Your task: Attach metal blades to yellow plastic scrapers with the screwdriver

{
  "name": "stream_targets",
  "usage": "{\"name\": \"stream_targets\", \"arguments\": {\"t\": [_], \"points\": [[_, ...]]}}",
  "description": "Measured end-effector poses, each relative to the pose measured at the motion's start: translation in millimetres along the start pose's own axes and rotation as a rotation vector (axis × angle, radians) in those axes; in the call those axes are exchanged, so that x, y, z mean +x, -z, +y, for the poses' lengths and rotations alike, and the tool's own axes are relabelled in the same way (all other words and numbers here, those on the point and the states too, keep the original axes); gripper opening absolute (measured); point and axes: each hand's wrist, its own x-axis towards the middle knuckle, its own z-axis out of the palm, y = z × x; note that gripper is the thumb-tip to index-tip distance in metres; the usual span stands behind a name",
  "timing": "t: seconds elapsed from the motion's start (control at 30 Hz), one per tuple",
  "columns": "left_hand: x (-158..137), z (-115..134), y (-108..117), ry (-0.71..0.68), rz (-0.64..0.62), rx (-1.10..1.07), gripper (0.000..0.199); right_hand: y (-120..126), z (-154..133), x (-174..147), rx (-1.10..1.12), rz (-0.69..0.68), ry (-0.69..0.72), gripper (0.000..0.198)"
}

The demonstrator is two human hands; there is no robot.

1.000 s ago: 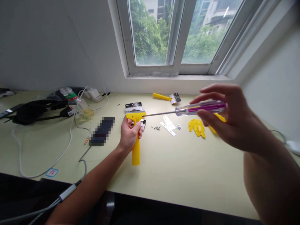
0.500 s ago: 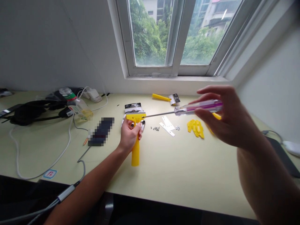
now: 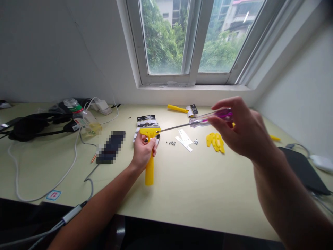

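Note:
My left hand (image 3: 144, 150) is closed around a yellow scraper (image 3: 149, 170), its handle pointing down and its head at the top with a thin metal blade edge. My right hand (image 3: 234, 126) grips the clear and purple handle of a screwdriver (image 3: 203, 119). The screwdriver's shaft runs left, and its tip meets the right side of the scraper's head. Whether a screw sits under the tip is too small to tell. Below the shaft lie small screws (image 3: 171, 142), flat white blades (image 3: 184, 140), a cluster of nuts (image 3: 196, 141) and several yellow plastic pieces (image 3: 215, 141).
Behind the scraper lies black-and-white packaging (image 3: 146, 120). Another yellow scraper (image 3: 178, 108) rests near the window wall. At left are a pixelated dark device (image 3: 111, 147), a bottle (image 3: 87, 121), black straps (image 3: 33, 125) and cables. A dark flat device (image 3: 304, 170) lies at right.
My right hand has shifted left and turned on the screwdriver's handle. The tip stays at the scraper's head, and my left hand keeps its grip. The whole view has moved slightly.

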Motion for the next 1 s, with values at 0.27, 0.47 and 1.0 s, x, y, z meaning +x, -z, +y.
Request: {"name": "stream_targets", "arguments": {"t": [0.27, 0.47, 1.0], "points": [[-2.7, 2.0, -3.0, 0.007, -0.002, -0.008, 0.031, -1.3, 3.4, -2.5, -0.012, 0.105, -0.010, 0.030], [-1.8, 1.1, -1.8, -0.005, 0.003, -0.012, 0.031, -5.6, -0.4, -1.7, 0.064, 0.047, 0.005, 0.041], [2.3, 0.6, 0.8, 0.002, 0.018, -0.045, 0.032, -7.0, 8.7, -0.2, -0.047, 0.048, -0.030, 0.035]]}}
